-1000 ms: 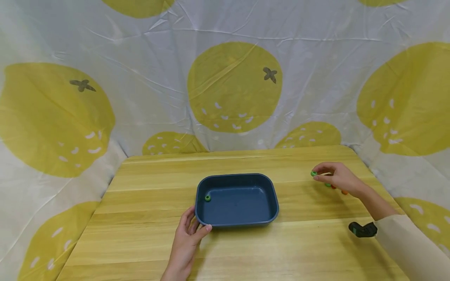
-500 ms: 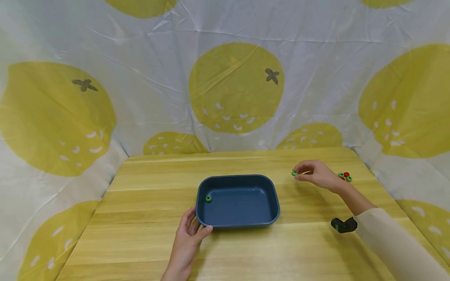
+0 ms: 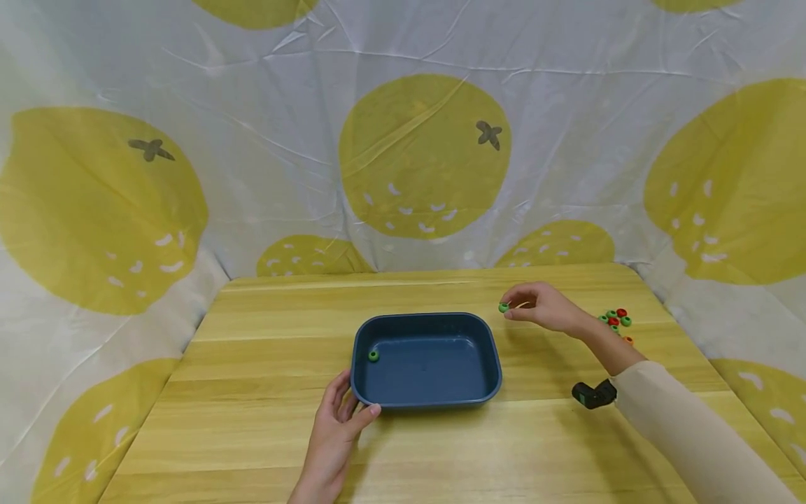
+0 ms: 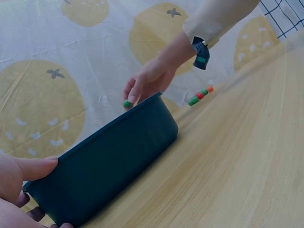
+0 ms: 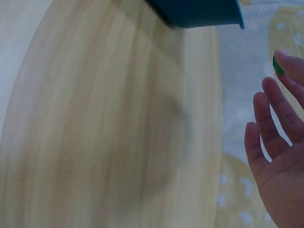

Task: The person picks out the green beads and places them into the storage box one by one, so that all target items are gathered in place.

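My right hand (image 3: pixel 543 308) pinches a green bead (image 3: pixel 503 307) between thumb and index finger, raised above the table just off the right back corner of a dark blue plastic bin (image 3: pixel 425 404). In the right wrist view the other fingers (image 5: pixel 273 121) are spread, and the green bead (image 5: pixel 278 65) is partly covered by the thumb. My left hand (image 3: pixel 335 427) holds the bin by its front left corner, thumb (image 4: pixel 40 167) at the rim and fingers round the outside. A second green bead (image 3: pixel 373 355) lies inside the bin, near its left wall.
Several green, red and orange beads (image 3: pixel 613 321) lie in a cluster at the table's right side, partly behind the right forearm. The wooden table (image 3: pixel 264 329) ends at a lemon-patterned cloth (image 3: pixel 567 140). A black device (image 3: pixel 595 395) is at the right sleeve.
My right hand has carried the green bead left from the cluster toward the bin, uncovering more of the beads there. The left hand and bin stay in place.
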Demonstrator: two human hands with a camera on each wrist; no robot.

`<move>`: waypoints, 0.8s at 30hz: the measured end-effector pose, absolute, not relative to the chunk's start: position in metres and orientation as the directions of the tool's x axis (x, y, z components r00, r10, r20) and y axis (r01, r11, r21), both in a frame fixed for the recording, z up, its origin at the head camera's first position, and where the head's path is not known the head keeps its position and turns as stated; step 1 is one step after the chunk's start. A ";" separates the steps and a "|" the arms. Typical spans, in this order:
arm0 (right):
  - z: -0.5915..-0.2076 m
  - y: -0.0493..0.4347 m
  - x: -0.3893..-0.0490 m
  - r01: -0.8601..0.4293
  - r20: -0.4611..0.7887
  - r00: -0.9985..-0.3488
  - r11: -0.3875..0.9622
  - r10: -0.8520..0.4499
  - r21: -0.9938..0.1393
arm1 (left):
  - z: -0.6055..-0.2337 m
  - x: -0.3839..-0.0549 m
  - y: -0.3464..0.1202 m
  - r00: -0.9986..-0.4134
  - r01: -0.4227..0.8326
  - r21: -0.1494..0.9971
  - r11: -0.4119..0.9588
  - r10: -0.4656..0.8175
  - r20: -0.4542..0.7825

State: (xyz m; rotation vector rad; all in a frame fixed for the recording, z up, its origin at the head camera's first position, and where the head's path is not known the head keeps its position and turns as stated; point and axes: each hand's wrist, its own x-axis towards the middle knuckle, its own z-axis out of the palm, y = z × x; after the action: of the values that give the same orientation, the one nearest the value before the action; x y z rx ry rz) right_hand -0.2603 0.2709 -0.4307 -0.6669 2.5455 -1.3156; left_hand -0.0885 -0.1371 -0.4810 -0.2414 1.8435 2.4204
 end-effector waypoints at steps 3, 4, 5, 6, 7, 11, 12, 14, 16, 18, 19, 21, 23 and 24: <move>-0.426 0.265 -0.264 -0.301 0.026 -0.875 0.501 -0.484 -0.811 | -0.482 -0.089 -0.137 -0.984 -0.163 0.948 -0.273 -0.022 -0.176; -0.424 0.262 -0.265 -0.302 0.026 -0.873 0.497 -0.488 -0.813 | -0.482 -0.089 -0.137 -0.984 -0.162 0.947 -0.276 -0.021 -0.174; -0.422 0.259 -0.266 -0.300 0.023 -0.871 0.493 -0.491 -0.816 | -0.482 -0.089 -0.137 -0.984 -0.162 0.947 -0.279 -0.021 -0.175; -0.421 0.256 -0.267 -0.300 0.022 -0.867 0.488 -0.497 -0.820 | -0.482 -0.089 -0.137 -0.984 -0.162 0.946 -0.281 -0.021 -0.175; -0.419 0.253 -0.268 -0.300 0.021 -0.863 0.479 -0.505 -0.825 | -0.482 -0.089 -0.137 -0.984 -0.163 0.945 -0.285 -0.022 -0.176; -0.413 0.240 -0.270 -0.306 0.019 -0.841 0.446 -0.540 -0.841 | -0.482 -0.089 -0.136 -0.984 -0.165 0.942 -0.292 -0.019 -0.178; -0.412 0.236 -0.271 -0.306 0.018 -0.837 0.439 -0.547 -0.845 | -0.482 -0.089 -0.136 -0.984 -0.165 0.942 -0.294 -0.020 -0.178; -0.410 0.230 -0.272 -0.306 0.018 -0.830 0.428 -0.557 -0.851 | -0.481 -0.089 -0.136 -0.984 -0.165 0.941 -0.296 -0.020 -0.179; -0.408 0.223 -0.274 -0.300 0.014 -0.824 0.415 -0.567 -0.859 | -0.480 -0.089 -0.137 -0.984 -0.165 0.940 -0.298 -0.021 -0.179; -0.406 0.217 -0.275 -0.304 0.016 -0.818 0.409 -0.575 -0.860 | -0.479 -0.089 -0.137 -0.984 -0.164 0.939 -0.302 -0.021 -0.178; -0.405 0.214 -0.276 -0.311 0.020 -0.815 0.409 -0.579 -0.858 | -0.479 -0.089 -0.137 -0.984 -0.164 0.939 -0.302 -0.018 -0.178; -0.404 0.209 -0.277 -0.327 0.027 -0.808 0.410 -0.588 -0.851 | -0.479 -0.089 -0.137 -0.983 -0.167 0.938 -0.303 -0.017 -0.181; -0.402 0.204 -0.278 -0.349 0.037 -0.801 0.416 -0.598 -0.840 | -0.479 -0.089 -0.137 -0.983 -0.169 0.938 -0.302 -0.017 -0.183; -0.402 0.201 -0.279 -0.355 0.039 -0.797 0.415 -0.602 -0.838 | -0.479 -0.089 -0.137 -0.983 -0.170 0.938 -0.302 -0.017 -0.184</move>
State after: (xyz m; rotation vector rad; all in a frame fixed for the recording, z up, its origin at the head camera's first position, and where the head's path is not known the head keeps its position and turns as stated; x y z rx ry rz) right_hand -0.2792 0.2007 -0.4019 -0.8345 2.4052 -1.3252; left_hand -0.0888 -0.1368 -0.4787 -0.2423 1.7953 2.4486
